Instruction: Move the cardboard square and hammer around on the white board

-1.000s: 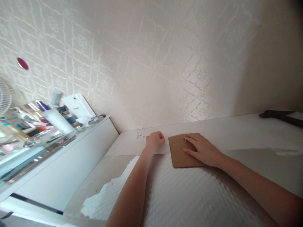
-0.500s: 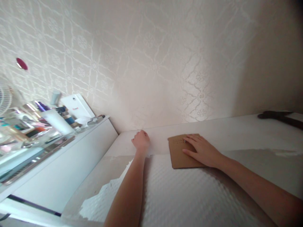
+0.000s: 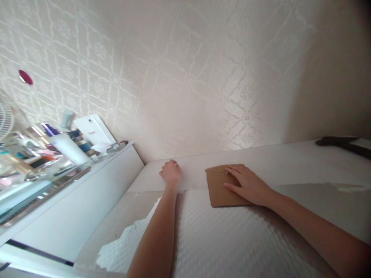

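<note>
Head view, the only one: a patterned pale wall [image 3: 188, 77] fills the upper frame above a white surface [image 3: 284, 164]. Right of centre, a brown cardboard piece [image 3: 217, 193] lies flat, dark marks in rows [image 3: 219, 173] near its top edge. The right hand [image 3: 249, 184] rests on its right side, palm down, fingers extended, thumb apart; a tiny shiny speck [image 3: 226, 173] shows at the fingertips. The left hand [image 3: 171, 172] is curled, well apart from the cardboard, near the wall; whether it grips anything, I cannot tell. It has moved left from beside the cardboard to where small loose bits lay, so only the right hand now steadies the cardboard, which has hardly shifted. A dark tool [image 3: 333, 141] lies at far right.
</note>
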{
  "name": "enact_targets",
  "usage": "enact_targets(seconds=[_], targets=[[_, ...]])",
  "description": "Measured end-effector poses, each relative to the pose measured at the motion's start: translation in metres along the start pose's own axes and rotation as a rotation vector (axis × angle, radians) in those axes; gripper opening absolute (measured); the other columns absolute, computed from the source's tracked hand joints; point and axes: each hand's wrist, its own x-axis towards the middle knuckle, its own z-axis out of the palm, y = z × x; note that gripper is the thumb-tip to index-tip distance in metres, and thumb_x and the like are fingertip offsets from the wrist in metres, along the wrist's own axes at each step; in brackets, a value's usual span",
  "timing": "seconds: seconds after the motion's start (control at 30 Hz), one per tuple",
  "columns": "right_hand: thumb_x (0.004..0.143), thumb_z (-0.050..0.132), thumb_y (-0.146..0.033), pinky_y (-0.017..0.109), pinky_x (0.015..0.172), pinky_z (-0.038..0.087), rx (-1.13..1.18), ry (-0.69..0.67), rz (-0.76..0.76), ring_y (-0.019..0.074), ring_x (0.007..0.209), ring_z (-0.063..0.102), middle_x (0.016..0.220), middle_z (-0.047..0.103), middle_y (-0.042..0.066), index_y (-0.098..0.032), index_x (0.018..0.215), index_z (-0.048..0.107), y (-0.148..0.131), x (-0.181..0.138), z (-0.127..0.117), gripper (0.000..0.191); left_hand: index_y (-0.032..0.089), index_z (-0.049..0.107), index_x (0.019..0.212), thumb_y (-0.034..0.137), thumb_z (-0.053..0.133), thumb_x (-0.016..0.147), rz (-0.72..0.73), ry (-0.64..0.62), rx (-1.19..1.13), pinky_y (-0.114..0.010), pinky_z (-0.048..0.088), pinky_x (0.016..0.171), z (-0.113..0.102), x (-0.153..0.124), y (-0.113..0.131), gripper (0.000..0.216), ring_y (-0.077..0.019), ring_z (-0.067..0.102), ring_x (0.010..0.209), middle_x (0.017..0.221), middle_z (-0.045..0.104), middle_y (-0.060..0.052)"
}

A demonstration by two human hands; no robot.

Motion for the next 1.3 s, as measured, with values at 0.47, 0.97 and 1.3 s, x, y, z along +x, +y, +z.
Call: enact_targets(seconds=[0.47,0.97,1.3], targets=[[0.077,0.052,-0.047,0.042,0.098,0.036,0.144,0.059,-0.014,0.0284,0.115,0.045,0.125,0.049,0.018,-0.009,0.133,0.031,-0.007,-0.002,0.0,0.071,0.024,0.065,0.099,0.02,0.048,0.079,0.981,-0.433,-0.367,-0.024,0.045,0.081,-0.002,-0.055,0.071,0.026,-0.0139,0.058,0.086,0.091,0.064,-0.001],[0.077,0.053,-0.046,0.044,0.1,0.033,0.134,0.049,-0.044,0.0281,0.116,0.044,0.124,0.05,0.017,-0.01,0.128,0.039,-0.008,-0.001,0.0,0.064,0.018,0.064,0.078,0.029,0.053,0.079,0.862,-0.406,-0.336,-0.024,0.045,0.071,-0.003,-0.058,0.073,0.016,-0.0145,0.057,0.076,0.081,0.063,-0.003],[0.078,0.054,-0.043,0.044,0.098,0.035,0.144,0.06,-0.095,0.0267,0.112,0.046,0.121,0.053,0.014,-0.014,0.123,0.044,-0.006,0.0,-0.002,0.055,0.023,0.066,0.092,0.02,0.047,0.081,0.935,-0.463,-0.379,-0.023,0.044,0.078,-0.003,-0.054,0.071,0.023,-0.0131,0.058,0.081,0.087,0.065,-0.001]])
